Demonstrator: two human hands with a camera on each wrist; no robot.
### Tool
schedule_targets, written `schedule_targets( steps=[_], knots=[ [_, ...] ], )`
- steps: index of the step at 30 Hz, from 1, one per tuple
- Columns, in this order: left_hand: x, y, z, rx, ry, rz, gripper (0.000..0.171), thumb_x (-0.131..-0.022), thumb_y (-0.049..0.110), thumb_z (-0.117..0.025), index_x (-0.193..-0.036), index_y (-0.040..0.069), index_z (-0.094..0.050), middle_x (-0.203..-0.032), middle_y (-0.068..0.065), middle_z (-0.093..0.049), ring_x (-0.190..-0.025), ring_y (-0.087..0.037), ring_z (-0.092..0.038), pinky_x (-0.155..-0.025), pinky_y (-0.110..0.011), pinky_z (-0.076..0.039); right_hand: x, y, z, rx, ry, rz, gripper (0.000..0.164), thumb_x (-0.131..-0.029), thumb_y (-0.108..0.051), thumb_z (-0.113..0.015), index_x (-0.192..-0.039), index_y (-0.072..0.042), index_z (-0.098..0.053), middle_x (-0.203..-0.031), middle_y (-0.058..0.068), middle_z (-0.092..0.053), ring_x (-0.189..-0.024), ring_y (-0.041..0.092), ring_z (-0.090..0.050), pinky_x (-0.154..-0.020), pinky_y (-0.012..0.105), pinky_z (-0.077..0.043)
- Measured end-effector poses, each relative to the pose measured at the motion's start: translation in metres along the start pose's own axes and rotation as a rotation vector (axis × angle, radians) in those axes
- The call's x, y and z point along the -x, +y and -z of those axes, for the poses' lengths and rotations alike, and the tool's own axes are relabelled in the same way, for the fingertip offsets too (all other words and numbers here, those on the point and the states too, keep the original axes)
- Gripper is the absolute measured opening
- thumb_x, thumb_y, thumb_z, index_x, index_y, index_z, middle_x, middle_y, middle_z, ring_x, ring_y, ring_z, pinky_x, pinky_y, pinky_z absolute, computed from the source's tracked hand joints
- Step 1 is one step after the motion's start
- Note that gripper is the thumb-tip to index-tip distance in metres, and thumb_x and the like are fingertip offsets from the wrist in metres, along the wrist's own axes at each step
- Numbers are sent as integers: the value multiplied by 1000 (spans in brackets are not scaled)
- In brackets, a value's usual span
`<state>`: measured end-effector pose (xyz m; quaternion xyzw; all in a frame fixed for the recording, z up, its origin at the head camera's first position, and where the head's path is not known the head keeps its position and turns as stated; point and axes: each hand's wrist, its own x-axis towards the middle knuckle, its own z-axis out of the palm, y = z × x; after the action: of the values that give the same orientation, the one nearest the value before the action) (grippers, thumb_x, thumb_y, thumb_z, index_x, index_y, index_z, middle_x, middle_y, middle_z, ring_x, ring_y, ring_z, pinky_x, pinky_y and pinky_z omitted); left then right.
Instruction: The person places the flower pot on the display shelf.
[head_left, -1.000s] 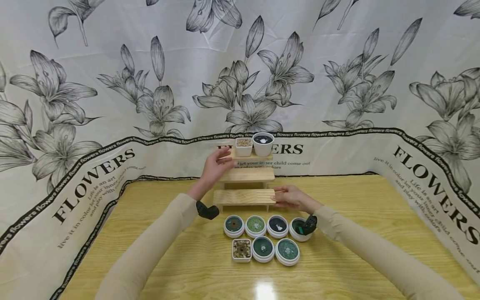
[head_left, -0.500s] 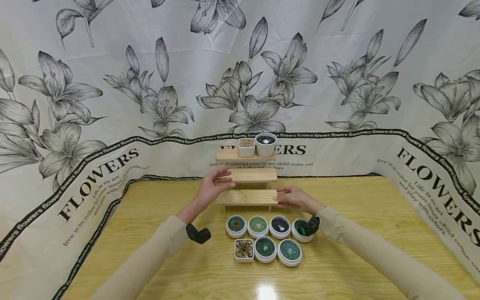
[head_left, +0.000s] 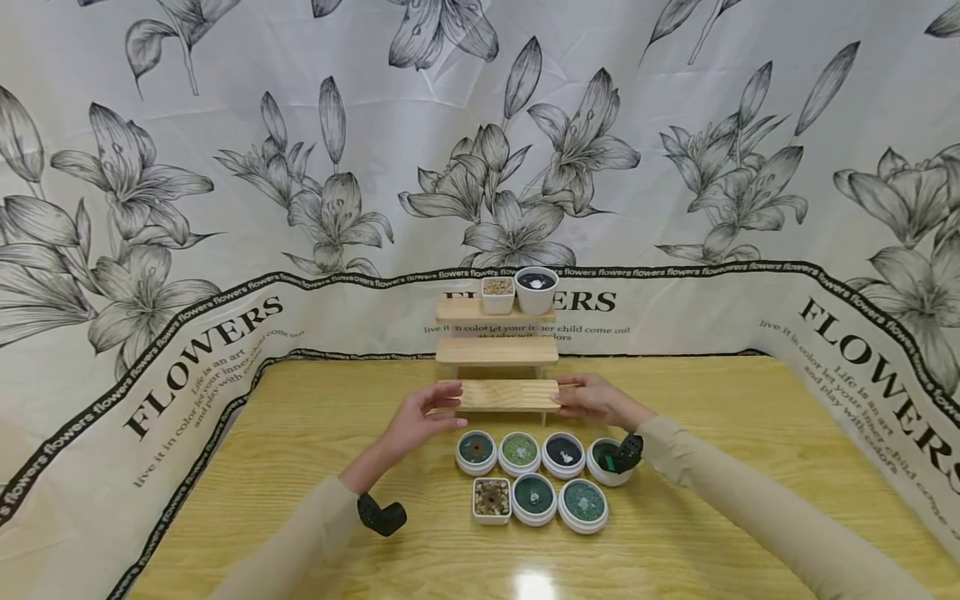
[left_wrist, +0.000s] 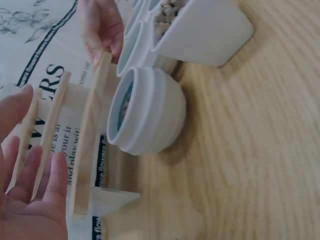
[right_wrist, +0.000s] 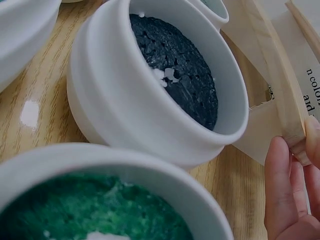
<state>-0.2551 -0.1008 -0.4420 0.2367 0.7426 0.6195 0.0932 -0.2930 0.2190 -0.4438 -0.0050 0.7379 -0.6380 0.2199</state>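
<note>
Seven pots (head_left: 519,452) stand in the way before the bottom shelf (head_left: 510,395), with room to pass above the middle shelf (head_left: 497,350).

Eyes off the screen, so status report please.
Right hand grips lowest shelf; left hand empty beside it. Two pots on top shelf. Seven pots in front.

Both arms (head_left: 757,502) reach forward. The left hand (head_left: 415,422) has its fingers loosely extended, thumb apart; the right hand (head_left: 596,400) bends fingers and thumb into a pinch.
</note>
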Motion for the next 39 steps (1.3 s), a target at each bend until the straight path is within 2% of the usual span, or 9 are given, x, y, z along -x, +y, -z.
schedule_targets(
  steps=[4, 8, 14, 20, 26, 30, 39],
  knots=[
    [10, -9, -1, 12, -58, 1, 62, -84, 4, -71, -138, -8, -43, -140, -29, -44, -129, -47, -42, -106, -54, -40, -1, 3, 0, 9, 2, -1, 62, -95, -2, -54, -143, 18, -21, -112, 16, -55, -81, 7, -62, -83, 24, -57],
    [18, -20, -2, -16, -99, 12, 63, -85, 9, -72, -138, -6, -42, -141, -30, -43, -131, -46, -41, -106, -52, -41, -1, 2, 0, 4, 3, 0, 62, -94, -2, -55, -142, 18, -22, -112, 16, -55, -81, 7, -62, -81, 22, -57],
    [28, -33, -9, -7, -106, 31, 67, -82, 4, -74, -138, -9, -40, -142, -30, -41, -131, -45, -40, -110, -57, -34, 0, 2, 2, 11, -28, 12, 59, -95, -1, -51, -142, 20, -21, -110, 14, -54, -82, 6, -60, -81, 21, -57],
    [32, -40, -15, 22, -117, 61, 72, -80, 4, -75, -140, -7, -37, -145, -27, -39, -136, -41, -36, -114, -53, -30, -2, 2, 3, 8, -36, 7, 60, -96, -1, -51, -143, 19, -19, -108, 12, -54, -83, 5, -60, -83, 22, -57],
    [31, -44, -16, 27, -151, 65, 77, -79, 2, -75, -143, -8, -32, -147, -28, -35, -139, -42, -32, -116, -47, -28, -2, 1, 3, 5, -29, -8, 61, -96, -1, -51, -143, 18, -19, -109, 13, -55, -82, 6, -60, -83, 23, -57],
    [27, -43, -18, 21, -165, 62, 79, -79, 1, -76, -143, -9, -31, -146, -29, -35, -135, -43, -37, -114, -44, -34, -3, 0, 2, -18, -14, -20, 63, -95, -1, -54, -144, 17, -19, -105, 10, -56, -79, 6, -62, -81, 22, -57],
    [17, -45, -24, -3, -180, 62, 76, -78, -2, -76, -141, -9, -35, -142, -28, -41, -130, -39, -45, -110, -38, -40, -2, 2, 4, 15, -40, 13, 61, -96, -2, -52, -143, 19, -19, -112, 15, -54, -84, 6, -61, -87, 25, -56]
  ],
)
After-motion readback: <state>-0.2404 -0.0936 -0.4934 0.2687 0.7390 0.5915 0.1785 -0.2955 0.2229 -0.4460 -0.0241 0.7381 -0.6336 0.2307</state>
